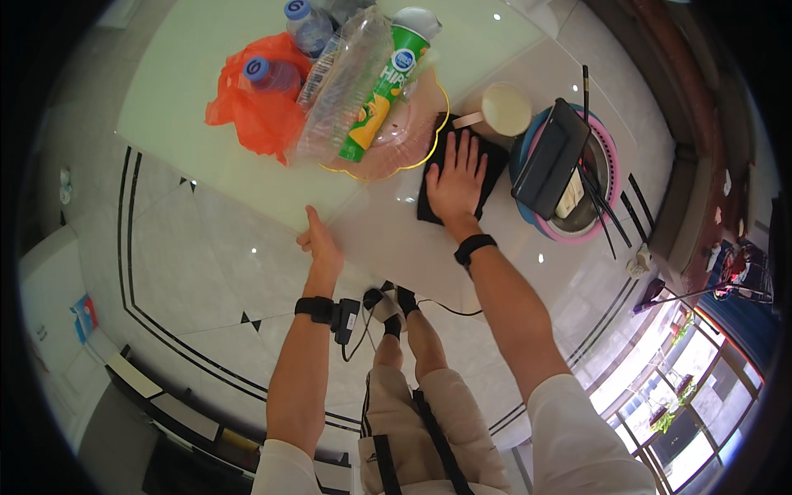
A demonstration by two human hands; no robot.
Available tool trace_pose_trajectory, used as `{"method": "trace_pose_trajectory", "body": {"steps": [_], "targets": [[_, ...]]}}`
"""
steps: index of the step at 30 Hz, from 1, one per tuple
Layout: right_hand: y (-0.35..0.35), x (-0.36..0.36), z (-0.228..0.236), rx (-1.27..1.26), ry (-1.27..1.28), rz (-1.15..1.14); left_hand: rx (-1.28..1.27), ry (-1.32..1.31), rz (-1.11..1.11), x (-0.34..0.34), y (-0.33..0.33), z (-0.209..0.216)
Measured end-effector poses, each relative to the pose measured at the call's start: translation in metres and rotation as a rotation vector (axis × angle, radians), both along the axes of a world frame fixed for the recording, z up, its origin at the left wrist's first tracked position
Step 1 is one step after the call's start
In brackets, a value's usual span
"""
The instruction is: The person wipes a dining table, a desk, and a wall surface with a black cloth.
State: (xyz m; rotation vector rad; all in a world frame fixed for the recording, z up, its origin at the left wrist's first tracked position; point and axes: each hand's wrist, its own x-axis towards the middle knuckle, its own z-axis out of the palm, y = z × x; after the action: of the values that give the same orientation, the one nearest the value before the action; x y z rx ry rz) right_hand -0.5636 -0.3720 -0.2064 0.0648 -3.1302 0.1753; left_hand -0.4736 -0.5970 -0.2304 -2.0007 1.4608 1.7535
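My right hand lies flat and open on a folded black cloth on the table, its fingers stretched out. Just beyond it stands a light-coloured mug, its handle over the cloth's far edge. At the table's near edge is my left hand, thumb raised and apart, fingers loosely bent and partly hidden; nothing shows in it. Farther off, a pink glass dish with a gold scalloped rim bears a green chip tube and a clear plastic container.
An orange plastic bag with a blue-capped bottle lies at the far left, another bottle behind. On the right, a pink-and-blue basin holds a black tray-like object and dark sticks. A cable hangs by my left wrist.
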Motion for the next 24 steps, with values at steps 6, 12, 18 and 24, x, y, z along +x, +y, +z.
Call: {"method": "trace_pose_trajectory", "body": {"steps": [6,12,18,24], "targets": [[0.015,-0.028,0.000,0.001,-0.001,0.025,-0.045,-0.071,0.025,0.008,0.003,-0.013],[0.017,-0.033,0.001,0.001,0.022,0.038,0.026,-0.004,0.035,0.006,0.003,-0.003],[-0.033,0.024,0.000,-0.019,-0.131,0.064,0.123,0.119,0.095,0.012,-0.005,0.002],[-0.114,0.117,0.007,-0.259,-0.217,0.257,0.090,0.090,0.058,-0.004,0.001,0.022]]}}
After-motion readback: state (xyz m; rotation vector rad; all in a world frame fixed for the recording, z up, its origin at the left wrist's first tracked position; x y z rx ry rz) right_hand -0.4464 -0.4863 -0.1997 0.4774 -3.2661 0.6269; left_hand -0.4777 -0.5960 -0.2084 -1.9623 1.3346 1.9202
